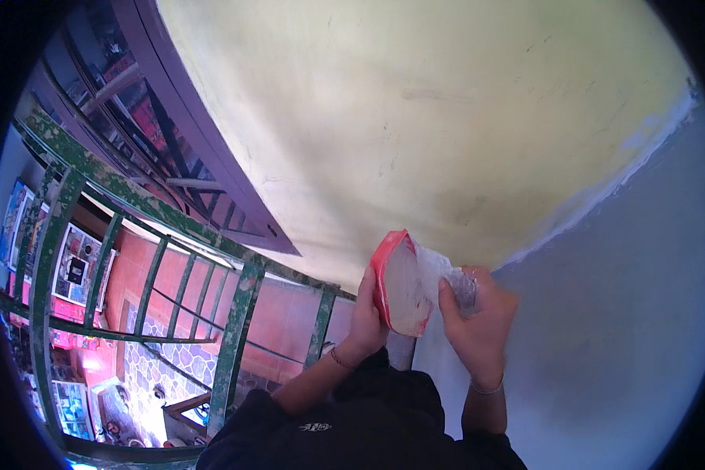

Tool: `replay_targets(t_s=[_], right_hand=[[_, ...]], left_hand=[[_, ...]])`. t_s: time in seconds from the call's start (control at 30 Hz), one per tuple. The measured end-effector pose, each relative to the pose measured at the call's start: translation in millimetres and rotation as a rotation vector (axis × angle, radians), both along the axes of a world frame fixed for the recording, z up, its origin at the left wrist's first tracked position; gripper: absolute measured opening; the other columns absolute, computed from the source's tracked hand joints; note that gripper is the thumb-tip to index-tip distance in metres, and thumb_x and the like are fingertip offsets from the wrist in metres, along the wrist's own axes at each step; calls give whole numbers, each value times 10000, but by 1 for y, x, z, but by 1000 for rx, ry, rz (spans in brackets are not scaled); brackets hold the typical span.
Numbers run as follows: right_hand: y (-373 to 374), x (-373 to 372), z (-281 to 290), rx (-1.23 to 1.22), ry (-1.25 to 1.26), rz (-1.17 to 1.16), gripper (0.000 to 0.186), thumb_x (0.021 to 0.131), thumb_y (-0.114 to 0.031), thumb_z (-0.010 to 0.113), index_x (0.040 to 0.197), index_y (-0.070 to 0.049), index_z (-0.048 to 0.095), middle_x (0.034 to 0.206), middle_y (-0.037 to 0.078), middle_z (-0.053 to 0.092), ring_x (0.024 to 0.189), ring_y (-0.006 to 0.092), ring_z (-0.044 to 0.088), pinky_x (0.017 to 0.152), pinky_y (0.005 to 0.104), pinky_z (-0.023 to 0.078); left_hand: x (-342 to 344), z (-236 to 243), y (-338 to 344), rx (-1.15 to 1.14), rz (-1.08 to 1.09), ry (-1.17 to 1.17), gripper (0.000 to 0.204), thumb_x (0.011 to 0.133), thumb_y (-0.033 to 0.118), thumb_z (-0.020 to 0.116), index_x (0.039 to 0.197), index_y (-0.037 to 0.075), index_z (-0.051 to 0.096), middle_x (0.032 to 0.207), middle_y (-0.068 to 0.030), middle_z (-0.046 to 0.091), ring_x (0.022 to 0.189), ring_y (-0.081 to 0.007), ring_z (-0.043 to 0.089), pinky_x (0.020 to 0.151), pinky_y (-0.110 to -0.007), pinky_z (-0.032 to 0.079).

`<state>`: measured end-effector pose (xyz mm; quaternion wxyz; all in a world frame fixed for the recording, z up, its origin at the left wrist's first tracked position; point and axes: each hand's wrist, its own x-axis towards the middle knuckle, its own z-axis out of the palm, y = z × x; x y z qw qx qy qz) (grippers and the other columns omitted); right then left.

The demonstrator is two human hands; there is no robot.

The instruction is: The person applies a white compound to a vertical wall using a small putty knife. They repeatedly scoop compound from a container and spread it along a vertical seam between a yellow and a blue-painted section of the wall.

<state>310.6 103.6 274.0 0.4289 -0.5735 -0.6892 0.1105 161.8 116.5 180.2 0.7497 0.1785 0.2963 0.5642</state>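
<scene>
My left hand (363, 319) is wrapped round the side of a shallow red container (382, 266), which is tilted. Its inner face is coated with a pale, whitish paste (403, 294). In my right hand (479, 325) is a scraper with a flat blade (432, 272) smeared white; its grey grip end (464, 292) sits between the thumb and fingers. The blade reaches the container's right edge and overlaps it. Whether it presses on the paste, I cannot tell.
A pale yellow wall (446, 141) fills the area ahead, meeting a grey-blue wall (619, 313) along a rough white seam (583, 215). On the left stand a paint-spotted green metal frame (239, 337) and a purple window frame (204, 133). Reddish tiled floor (278, 313) lies far below.
</scene>
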Motion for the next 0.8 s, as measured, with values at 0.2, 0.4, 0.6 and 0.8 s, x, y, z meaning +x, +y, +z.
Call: replay_targets(t_s=[0.2,0.4,0.6,0.8], right_hand=[[2,4,-11,16,3,-9,157,839,-36,764,941,-6,648,772,172,702,690,294,736,612,337,530],[-1,8,-14,-17,108,2,155,847,-26,752,950,6,639,732,139,691,657,178,713,605,316,519],[-7,15,-11,-143,183,26,205,850,-69,747,1015,2,647,794,211,707,740,336,747,637,386,548],[-4,25,-29,-226,452,86,190,858,-39,743,993,7,617,806,99,713,773,137,686,688,321,534]], left_hand=[[9,-1,2,114,6,-10,665,1106,522,291,1522,12,387,1469,-142,529,1346,-241,523,1153,-412,406],[14,-6,0,114,2,-8,653,1113,500,282,1497,-12,409,1430,-154,556,1310,-237,552,1140,-387,417],[13,-1,-4,190,-35,12,636,1117,490,271,1485,-6,421,1407,-156,566,1290,-224,562,1127,-380,427],[14,-14,-4,199,-7,9,601,1126,462,266,1482,4,422,1400,-134,564,1290,-198,548,1133,-361,414]])
